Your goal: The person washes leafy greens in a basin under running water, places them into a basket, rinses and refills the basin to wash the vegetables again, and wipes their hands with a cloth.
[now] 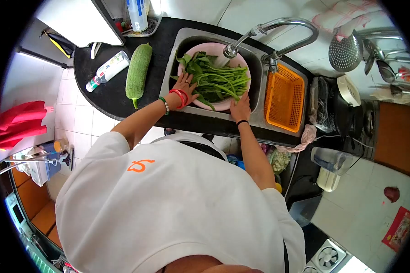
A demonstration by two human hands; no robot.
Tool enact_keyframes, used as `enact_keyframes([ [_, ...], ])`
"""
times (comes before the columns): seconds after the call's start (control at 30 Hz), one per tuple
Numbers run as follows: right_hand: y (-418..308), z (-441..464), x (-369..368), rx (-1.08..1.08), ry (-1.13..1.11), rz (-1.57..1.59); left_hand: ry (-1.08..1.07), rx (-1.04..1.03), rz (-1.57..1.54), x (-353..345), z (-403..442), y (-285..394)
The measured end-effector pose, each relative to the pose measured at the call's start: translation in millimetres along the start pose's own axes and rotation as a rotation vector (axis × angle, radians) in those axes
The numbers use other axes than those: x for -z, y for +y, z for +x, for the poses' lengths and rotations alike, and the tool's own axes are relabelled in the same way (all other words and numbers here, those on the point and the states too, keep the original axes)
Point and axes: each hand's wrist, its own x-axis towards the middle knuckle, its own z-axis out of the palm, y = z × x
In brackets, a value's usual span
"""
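Observation:
Leafy greens point(221, 79) with long green stems fill a pink basin point(245, 58) inside the metal sink. My left hand point(185, 88) rests on the leafy end with its fingers spread. At the basin's near right edge, my right hand point(241, 108) is closed around the rim beside the stem ends; its fingertips are partly hidden. The faucet head point(230, 51) hangs over the basin, and a whitish stream of water shows below it.
Left of the sink, a long green gourd point(139, 70) and a labelled bottle point(107, 71) lie on the black counter point(116, 101). An orange plastic basket point(284, 98) sits right of the basin. Ladles and a skimmer point(345, 53) hang at the right wall.

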Motion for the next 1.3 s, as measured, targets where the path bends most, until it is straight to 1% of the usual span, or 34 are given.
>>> enact_keyframes([
  [0.07,-1.1,-2.2,0.1,-0.002,0.017,-0.028,0.058,0.061,0.004,7.1,-13.4,2.1],
  [0.1,-1.2,-2.9,0.2,0.002,0.032,-0.04,0.037,0.068,-0.037,8.1,-14.4,0.9],
  [0.17,-1.9,0.2,1.4,0.011,0.046,-0.051,0.067,0.057,-0.068,0.6,-8.9,-0.9],
  [0.27,-6.9,-0.3,5.2,-0.044,-0.031,-0.03,0.088,0.046,-0.116,3.7,-13.3,-1.9],
  [0.33,-6.2,-0.8,3.3,-0.035,0.006,-0.029,0.109,0.045,-0.112,3.7,-14.9,-1.3],
  [0.4,-6.1,0.5,1.7,-0.033,-0.005,-0.006,0.108,0.05,-0.122,1.9,-14.7,-0.5],
  [0.5,-4.2,0.3,-1.2,0.006,0.046,-0.011,0.115,0.065,-0.095,5.3,-13.5,-1.1],
  [0.6,0.5,-0.7,-6.2,0.22,0.22,0.022,0.133,0.075,-0.079,8.4,-17.2,1.4],
  [0.63,0.0,3.0,-6.8,0.23,0.227,0.028,0.159,0.06,-0.061,5.5,-15.6,0.4],
  [0.7,2.5,5.7,-7.3,0.323,0.125,0.015,0.184,0.045,-0.033,2.4,-16.8,1.1],
  [0.73,2.3,10.2,-7.5,0.324,0.136,0.022,0.198,0.036,-0.024,2.4,-16.2,1.0],
  [0.8,0.7,14.2,-6.6,0.379,0.006,-0.158,0.214,0.02,-0.007,2.2,-16.4,3.0],
  [0.83,-0.2,13.2,-5.1,0.429,0.042,-0.153,0.207,0.018,-0.008,2.0,-16.7,4.0],
  [0.87,-1.5,12.8,-3.1,0.428,0.052,-0.148,0.202,0.02,-0.008,3.3,-15.3,4.9],
  [0.93,-13.5,8.4,10.2,0.495,-0.003,-0.331,0.172,0.023,0.024,8.3,-16.7,7.6],
  [0.97,-5.4,12.9,-2.9,0.493,0.0,-0.242,0.185,0.014,0.026,4.2,-14.3,8.3],
  [1.0,-5.3,12.0,-3.0,0.487,0.011,-0.217,0.195,0.002,0.034,1.7,-13.3,6.2],
  [1.03,-4.8,11.4,0.0,0.474,-0.023,-0.178,0.165,0.0,0.094,3.7,-12.1,6.9],
  [1.07,-4.6,12.3,2.3,0.459,-0.06,-0.141,0.179,-0.007,0.063,3.9,-12.1,6.6],
  [1.13,-4.2,10.5,2.8,0.428,-0.077,-0.125,0.213,-0.012,0.031,1.1,-10.5,6.5],
  [1.23,-2.0,14.3,-0.3,0.467,-0.046,-0.207,0.249,-0.023,-0.005,-0.5,-10.5,8.1],
  [1.3,-0.3,15.5,-0.5,0.46,-0.045,-0.183,0.262,-0.029,-0.003,-0.6,-10.1,8.6],
])
